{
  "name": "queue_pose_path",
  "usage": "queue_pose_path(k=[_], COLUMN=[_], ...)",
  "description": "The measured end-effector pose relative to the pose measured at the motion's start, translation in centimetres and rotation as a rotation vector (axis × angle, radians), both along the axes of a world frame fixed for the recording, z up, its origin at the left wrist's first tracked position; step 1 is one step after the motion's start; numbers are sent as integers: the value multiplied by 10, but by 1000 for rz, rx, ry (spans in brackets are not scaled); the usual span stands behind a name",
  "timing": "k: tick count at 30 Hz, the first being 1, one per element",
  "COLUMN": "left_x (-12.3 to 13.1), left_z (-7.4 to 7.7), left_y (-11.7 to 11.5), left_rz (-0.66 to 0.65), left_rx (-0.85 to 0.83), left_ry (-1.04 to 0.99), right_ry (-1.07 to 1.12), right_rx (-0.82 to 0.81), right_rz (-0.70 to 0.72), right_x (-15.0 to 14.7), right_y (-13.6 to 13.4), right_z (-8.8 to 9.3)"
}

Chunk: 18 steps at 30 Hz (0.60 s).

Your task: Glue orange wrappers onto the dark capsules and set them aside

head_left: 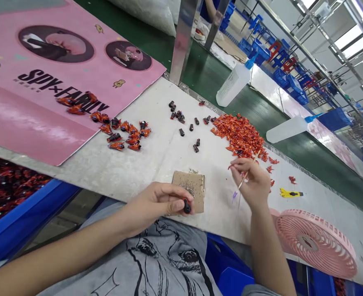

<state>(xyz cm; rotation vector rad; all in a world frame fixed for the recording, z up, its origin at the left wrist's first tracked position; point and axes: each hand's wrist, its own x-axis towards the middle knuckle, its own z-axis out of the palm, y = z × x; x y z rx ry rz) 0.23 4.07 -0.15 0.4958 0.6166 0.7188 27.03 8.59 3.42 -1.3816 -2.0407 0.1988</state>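
1. Nearest, the left hand (157, 203) has its grip clamped on a small dark piece (187, 206). Thumb and fingers are closed around it, over the near edge of the counter (157, 160).
2. At 12 o'clock from this piece, just beside it, a cardboard square (198, 197) lies flat, with grey grains on top.
3. At 3 o'clock from the piece is the right hand (253, 183). Its grip is pinched together on a thin stick (244, 177), which is tilted with the purple end low.
4. At 5 o'clock from the right hand a pink fan (315, 242) lies face up. At 3 o'clock, near, lies a yellow cutter (290, 193).
5. At 9 o'clock from the left hand a blue bin (30, 213) holds many dark and red pieces.
6. Farther, at 12 o'clock from the right hand, is a heap of orange pieces (240, 135). At 11 o'clock loose dark pieces (181, 119) are scattered. At 10 o'clock orange-and-dark pieces (129, 133) lie partly on a pink board (61, 123).
7. Farthest, at 1 o'clock, two squeeze bottles (233, 84) lie on a green belt (261, 111).
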Motion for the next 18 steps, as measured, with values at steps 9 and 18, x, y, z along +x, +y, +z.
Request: queue_pose_path(k=[9, 18], left_x=[5, -6], left_z=[0, -2], left_y=[7, 5], left_rz=[-126, -9], left_rx=[-60, 109], left_ry=[-126, 33], right_ry=[607, 539], right_rx=[-168, -99], right_rz=[209, 150], right_x=[-78, -93], right_y=[-63, -72], right_z=[-18, -31])
